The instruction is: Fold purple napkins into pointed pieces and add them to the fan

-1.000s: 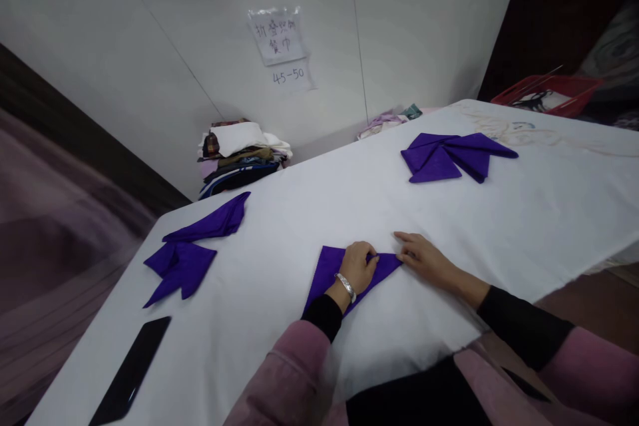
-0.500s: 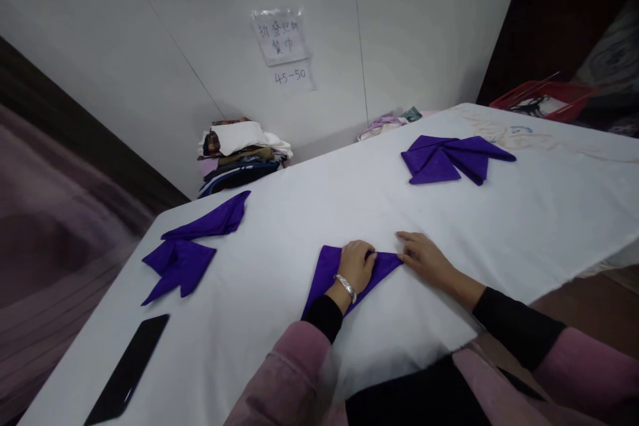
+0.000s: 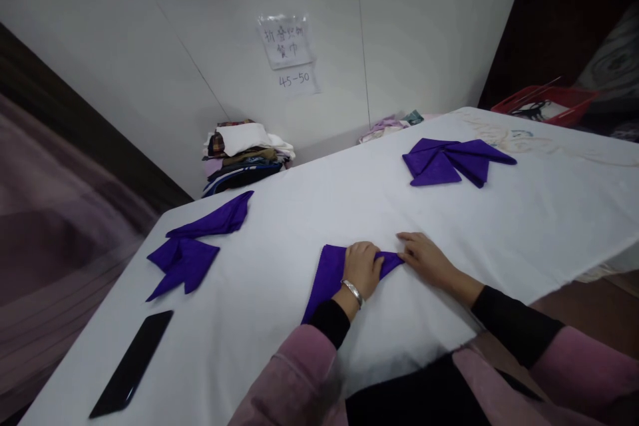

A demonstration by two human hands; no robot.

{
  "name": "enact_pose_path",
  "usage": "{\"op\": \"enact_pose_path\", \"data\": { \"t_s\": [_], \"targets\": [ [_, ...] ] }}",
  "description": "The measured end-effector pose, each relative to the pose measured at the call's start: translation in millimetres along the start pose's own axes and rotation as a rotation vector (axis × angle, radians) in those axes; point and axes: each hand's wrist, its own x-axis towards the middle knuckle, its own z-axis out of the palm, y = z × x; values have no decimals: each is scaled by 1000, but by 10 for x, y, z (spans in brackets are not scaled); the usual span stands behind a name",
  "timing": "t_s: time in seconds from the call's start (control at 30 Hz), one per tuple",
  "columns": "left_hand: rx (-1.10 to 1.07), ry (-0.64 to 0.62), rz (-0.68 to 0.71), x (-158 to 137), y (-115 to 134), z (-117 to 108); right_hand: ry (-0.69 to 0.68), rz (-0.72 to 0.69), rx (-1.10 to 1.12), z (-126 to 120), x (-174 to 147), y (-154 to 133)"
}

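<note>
A folded purple napkin (image 3: 325,276) lies on the white tablecloth (image 3: 279,233) right before me, its right side narrowing to a point. My left hand (image 3: 363,269) rests over its middle, fingers curled down at the far edge and thumb against the cloth. The palm and sleeve cover much of the near part. At the narrow right tip, my right hand (image 3: 425,259) pinches the cloth with its thumb and lower fingers, while the index finger stretches forward above the tablecloth.
Several other folded purple napkins lie at the left (image 3: 192,266) and far right (image 3: 449,161). A black phone-like slab (image 3: 132,365) is at the near left. Stacked clothes (image 3: 244,153) stand behind the table against the wall, and a red basket (image 3: 574,106) sits beyond the right corner.
My left hand has slid slightly right along the napkin, toward the narrow tip, and covers more of that side. The right hand keeps its place at the tip.
</note>
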Motion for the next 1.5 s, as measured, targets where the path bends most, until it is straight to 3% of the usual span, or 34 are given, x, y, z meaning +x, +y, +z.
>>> {"op": "enact_pose_path", "data": {
  "t_s": [0.17,0.4,0.5,0.6,0.7,0.77,0.93,1.2,1.37,1.5],
  "targets": [
    [58,-99,162,-191,204,2,-13,12,32,12,10,25],
    [95,-186,150,-269,116,92,-24,52,88,-12,37,70],
    [87,-184,148,-256,113,73,62,65,47,-10,-13,30],
    [73,-168,145,-248,130,60,165,-41,-22,41,-102,-119],
    [57,-160,150,-244,139,54,138,-167,-33,150,-155,-287],
    [53,-161,150,-244,139,50,103,-153,-21,225,-148,-320],
    [40,-165,140,-253,130,45,34,-53,30,269,-78,-112],
    [35,-177,123,-255,120,62,13,13,18,80,-58,188],
    [30,-175,119,-256,123,61,67,110,14,-75,-83,469],
    [33,-179,121,-250,128,55,153,132,26,-46,-156,369]
  ]
}}
